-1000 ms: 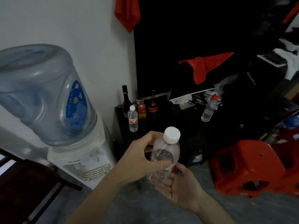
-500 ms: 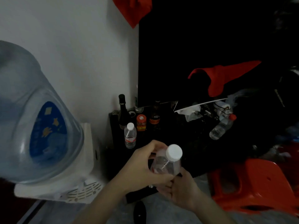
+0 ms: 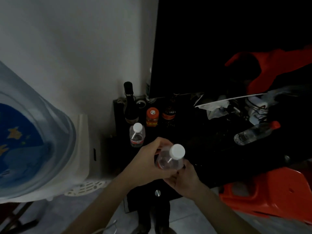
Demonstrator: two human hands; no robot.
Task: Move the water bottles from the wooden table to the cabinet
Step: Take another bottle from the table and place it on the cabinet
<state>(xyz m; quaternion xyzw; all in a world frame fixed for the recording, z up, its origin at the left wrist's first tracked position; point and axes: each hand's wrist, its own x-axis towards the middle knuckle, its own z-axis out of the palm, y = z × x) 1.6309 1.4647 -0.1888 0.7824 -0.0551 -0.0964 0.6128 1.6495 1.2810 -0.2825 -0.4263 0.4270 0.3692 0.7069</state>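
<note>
Both hands point(image 3: 148, 164) point(image 3: 184, 180) grip bottle point(image 3: 170, 159); lower body hidden, cabinet point(image 3: 202, 149) dim.

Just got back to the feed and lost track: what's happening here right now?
A person is holding a clear water bottle with a white cap in both hands over the front edge of the dark cabinet. The left hand wraps its side, the right hand supports it from below. It is not set down yet. Another white-capped bottle already stands upright on the cabinet near a dark glass bottle, and a red-capped bottle lies tilted to the right.
</note>
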